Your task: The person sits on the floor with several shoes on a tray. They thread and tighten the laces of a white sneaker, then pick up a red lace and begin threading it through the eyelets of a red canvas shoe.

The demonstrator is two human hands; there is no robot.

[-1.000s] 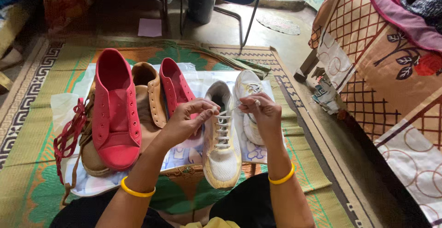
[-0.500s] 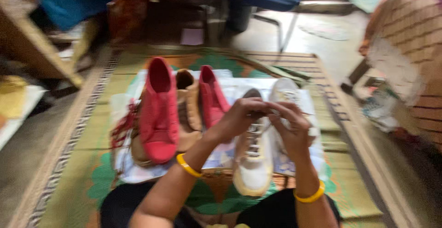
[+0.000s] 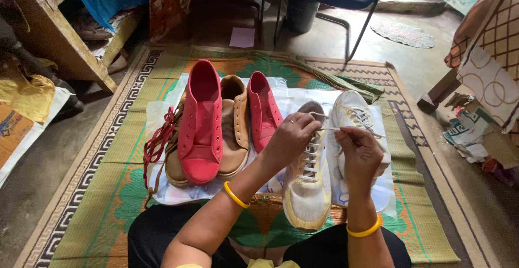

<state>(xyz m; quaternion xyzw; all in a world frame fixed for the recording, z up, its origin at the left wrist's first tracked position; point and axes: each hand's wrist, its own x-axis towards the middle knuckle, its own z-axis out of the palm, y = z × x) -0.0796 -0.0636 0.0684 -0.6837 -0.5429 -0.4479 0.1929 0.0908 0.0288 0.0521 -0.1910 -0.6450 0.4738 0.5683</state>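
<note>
Head view: the cream-and-white lace-up sneaker (image 3: pixel 309 184) lies on white plastic sheeting (image 3: pixel 162 119) over the green woven mat (image 3: pixel 97 192); both hands, left (image 3: pixel 292 137) and right (image 3: pixel 358 151), pinch its white lace (image 3: pixel 331 129); best drawn evenly, taut; red canvas shoes (image 3: pixel 201 124) sit alongside.
</note>
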